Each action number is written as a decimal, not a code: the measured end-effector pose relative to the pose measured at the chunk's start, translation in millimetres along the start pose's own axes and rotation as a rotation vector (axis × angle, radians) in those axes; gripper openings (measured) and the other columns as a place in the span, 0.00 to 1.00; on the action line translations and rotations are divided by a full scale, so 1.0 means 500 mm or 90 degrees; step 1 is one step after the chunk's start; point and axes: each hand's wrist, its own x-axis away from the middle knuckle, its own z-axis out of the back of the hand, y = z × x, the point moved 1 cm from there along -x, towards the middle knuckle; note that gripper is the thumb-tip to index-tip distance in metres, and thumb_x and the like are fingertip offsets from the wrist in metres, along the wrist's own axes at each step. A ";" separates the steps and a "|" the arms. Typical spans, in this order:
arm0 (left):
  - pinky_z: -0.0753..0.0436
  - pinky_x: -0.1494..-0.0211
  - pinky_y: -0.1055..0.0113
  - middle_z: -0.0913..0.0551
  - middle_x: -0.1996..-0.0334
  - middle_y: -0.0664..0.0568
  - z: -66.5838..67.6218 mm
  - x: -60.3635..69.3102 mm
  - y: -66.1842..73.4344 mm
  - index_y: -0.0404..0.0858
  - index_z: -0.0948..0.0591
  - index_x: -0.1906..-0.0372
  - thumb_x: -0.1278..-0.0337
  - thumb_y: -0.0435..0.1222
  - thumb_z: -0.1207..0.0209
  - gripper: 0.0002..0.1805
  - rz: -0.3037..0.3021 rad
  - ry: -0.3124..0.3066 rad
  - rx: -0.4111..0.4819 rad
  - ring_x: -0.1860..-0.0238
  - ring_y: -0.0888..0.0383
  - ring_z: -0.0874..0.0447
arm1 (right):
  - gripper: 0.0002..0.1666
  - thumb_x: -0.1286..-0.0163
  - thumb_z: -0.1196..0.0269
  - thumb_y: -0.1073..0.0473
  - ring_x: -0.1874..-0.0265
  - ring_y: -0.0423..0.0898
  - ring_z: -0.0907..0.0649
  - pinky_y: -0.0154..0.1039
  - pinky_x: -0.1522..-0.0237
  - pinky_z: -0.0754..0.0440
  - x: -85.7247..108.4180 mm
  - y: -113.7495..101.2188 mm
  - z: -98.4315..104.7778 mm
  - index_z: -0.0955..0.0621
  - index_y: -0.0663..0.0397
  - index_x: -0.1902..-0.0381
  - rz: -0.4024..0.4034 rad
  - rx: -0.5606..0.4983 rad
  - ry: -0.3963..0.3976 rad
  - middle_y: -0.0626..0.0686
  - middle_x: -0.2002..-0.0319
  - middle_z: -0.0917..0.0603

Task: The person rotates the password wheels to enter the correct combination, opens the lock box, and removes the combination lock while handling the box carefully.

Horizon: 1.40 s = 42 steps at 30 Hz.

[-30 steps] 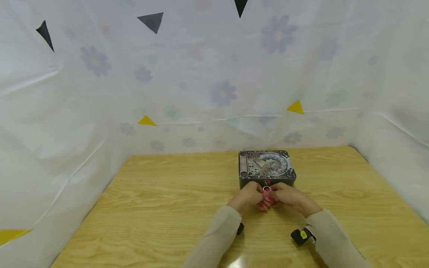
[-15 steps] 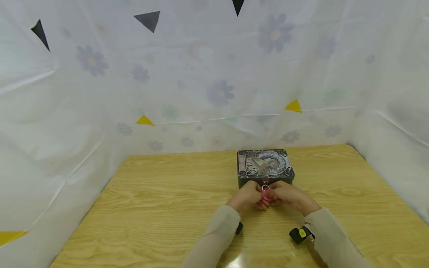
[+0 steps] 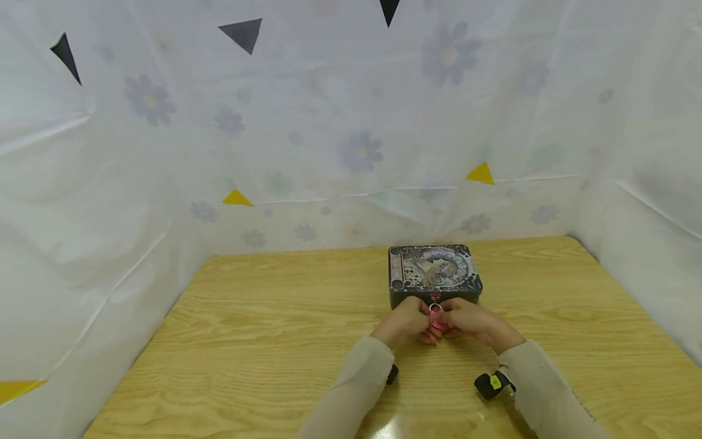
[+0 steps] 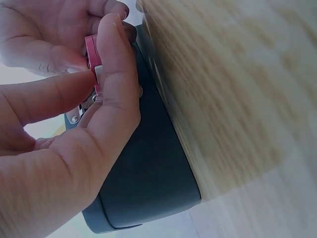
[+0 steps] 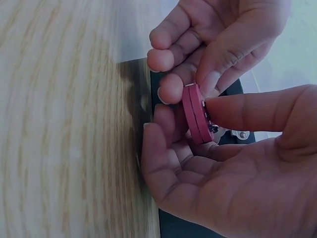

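A dark tin box [image 3: 436,268] with a patterned lid lies on the table, a small metal clasp [image 5: 240,134] on its front. At that clasp is a pink padlock [image 3: 437,318] with a silver shackle. The left hand [image 3: 404,320] pinches the padlock from the left between thumb and fingers. From the right, the right hand [image 3: 476,323] pinches it too, its thumb on the padlock's face in the right wrist view, where the pink body [image 5: 195,114] stands edge-on. Fingers hide part of the shackle.
The wooden table [image 3: 274,317] runs to a pale flowered curtain [image 3: 307,134] behind, with sheeting at both sides. Black wrist-worn devices, one at the right wrist [image 3: 490,385], stand close over the tabletop below the hands.
The head view has shifted slightly. Both hands stay at the padlock by the box front, with barely any visible movement of the fingers.
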 end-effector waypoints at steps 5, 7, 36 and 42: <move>0.14 0.69 0.61 0.15 0.75 0.34 0.000 0.000 0.001 0.29 0.26 0.70 0.37 0.21 0.51 0.07 -0.002 -0.011 0.001 0.70 0.41 0.13 | 0.16 0.32 0.52 0.68 0.68 0.42 0.21 0.37 0.63 0.17 0.000 -0.002 -0.001 0.29 0.80 0.53 -0.006 -0.005 0.011 0.53 0.65 0.22; 0.14 0.68 0.61 0.15 0.75 0.34 -0.001 0.001 0.001 0.30 0.27 0.70 0.37 0.21 0.51 0.07 -0.001 -0.012 0.003 0.70 0.41 0.13 | 0.17 0.31 0.52 0.68 0.68 0.42 0.21 0.38 0.63 0.17 0.001 -0.005 -0.002 0.28 0.80 0.53 -0.013 -0.009 0.017 0.53 0.65 0.21; 0.14 0.68 0.61 0.15 0.75 0.34 0.001 0.002 -0.001 0.30 0.27 0.71 0.39 0.20 0.51 0.07 -0.012 -0.024 0.016 0.71 0.43 0.13 | 0.16 0.31 0.51 0.68 0.67 0.44 0.22 0.39 0.63 0.18 0.004 -0.005 0.003 0.28 0.80 0.53 -0.015 0.036 0.009 0.55 0.63 0.23; 0.14 0.69 0.62 0.15 0.76 0.34 0.001 0.003 0.001 0.29 0.26 0.72 0.36 0.23 0.49 0.08 -0.016 -0.020 0.014 0.72 0.43 0.13 | 0.15 0.32 0.50 0.69 0.66 0.43 0.22 0.39 0.61 0.18 0.005 -0.006 0.003 0.28 0.79 0.53 -0.016 0.026 0.009 0.54 0.63 0.23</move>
